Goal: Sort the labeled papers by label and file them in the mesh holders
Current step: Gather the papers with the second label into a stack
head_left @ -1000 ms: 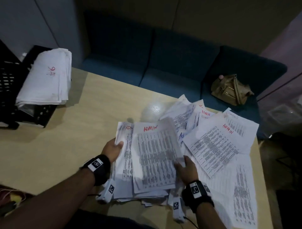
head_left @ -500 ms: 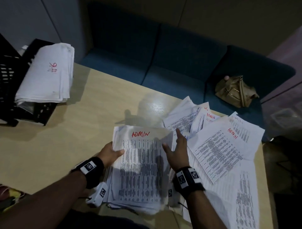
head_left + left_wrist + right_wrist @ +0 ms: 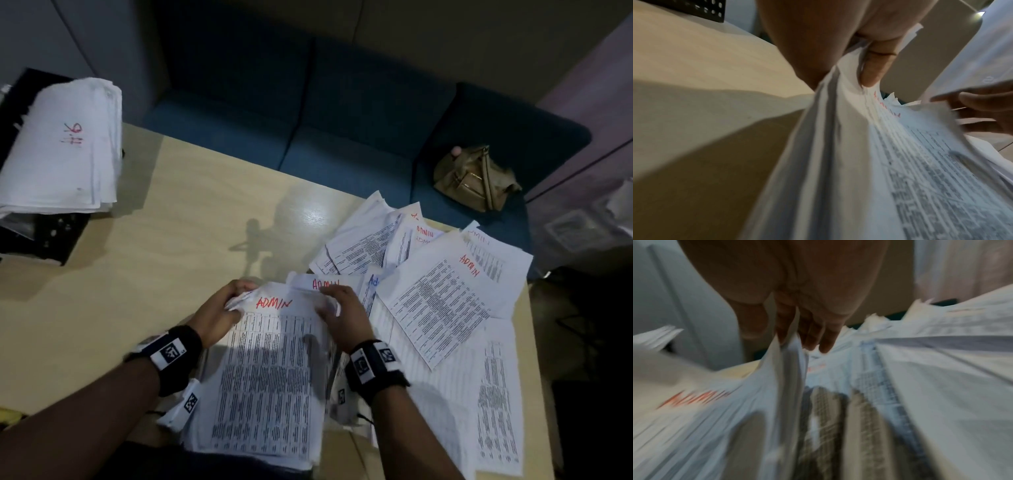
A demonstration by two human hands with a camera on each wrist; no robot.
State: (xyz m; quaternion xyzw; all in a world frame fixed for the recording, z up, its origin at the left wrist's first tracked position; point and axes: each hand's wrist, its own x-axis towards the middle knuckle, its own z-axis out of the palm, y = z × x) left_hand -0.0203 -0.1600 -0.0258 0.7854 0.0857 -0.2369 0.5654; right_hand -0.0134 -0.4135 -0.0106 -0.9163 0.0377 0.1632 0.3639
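A stack of printed sheets marked ADMIN in red [image 3: 270,377] lies at the table's near edge. My left hand [image 3: 222,308] grips its top left corner, thumb on the top sheet [image 3: 875,65]. My right hand [image 3: 342,315] pinches the top right corner; sheets run between its fingers [image 3: 789,331]. More ADMIN sheets [image 3: 442,301] lie spread to the right. A black mesh holder [image 3: 37,233] at the far left carries a white paper pile [image 3: 61,150] with a red mark.
The wooden table [image 3: 154,246] has bare surface between the holder and the stack. A blue sofa [image 3: 342,120] runs behind the table, with a tan bag [image 3: 476,178] on its right seat. Loose sheets overhang the table's right side.
Both hands have moved up from the sides of the ADMIN stack to its top corners and now grip it. The view has shifted slightly.
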